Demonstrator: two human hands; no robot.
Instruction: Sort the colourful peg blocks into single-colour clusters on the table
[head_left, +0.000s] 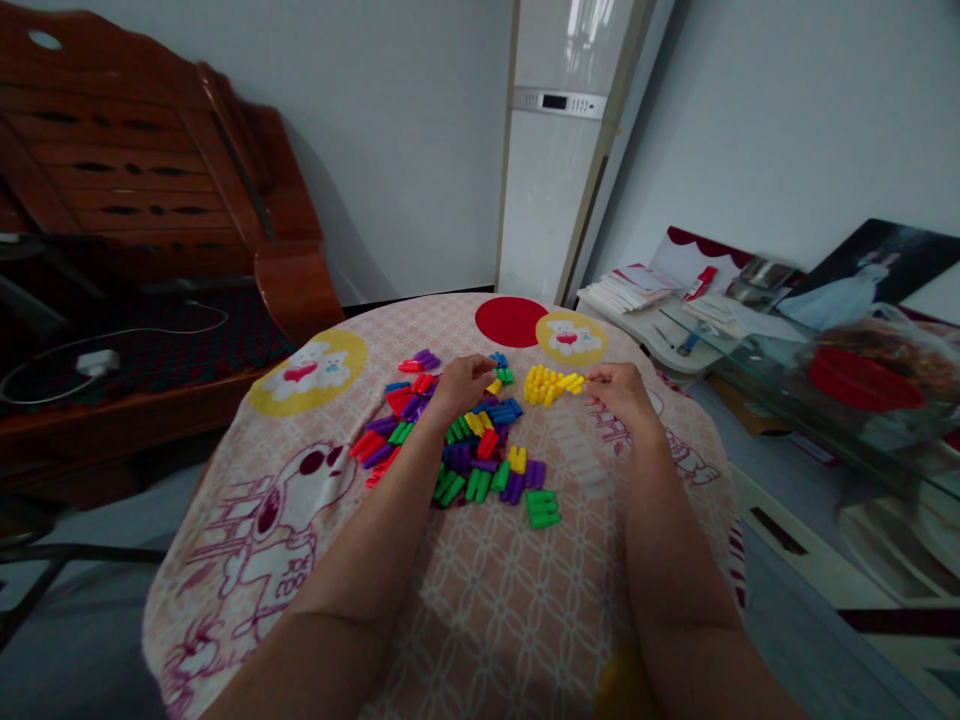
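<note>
A heap of small ribbed plastic building blocks in red, purple, green, blue and yellow lies on the cloth-covered table. Over its far side is my left hand, fingers bent and closed together. A yellow block shows just below those fingertips; whether it is gripped is hidden. To the right of the heap sits a group of yellow blocks, set close together. My right hand pinches at the right end of that group, on a yellow block. A green block lies apart at the near right.
The round table has a patterned cloth. Beyond it stands a tall white cabinet unit. At left is a wooden bench with a white charger. On the right, a glass shelf holds papers, a red bowl and a picture.
</note>
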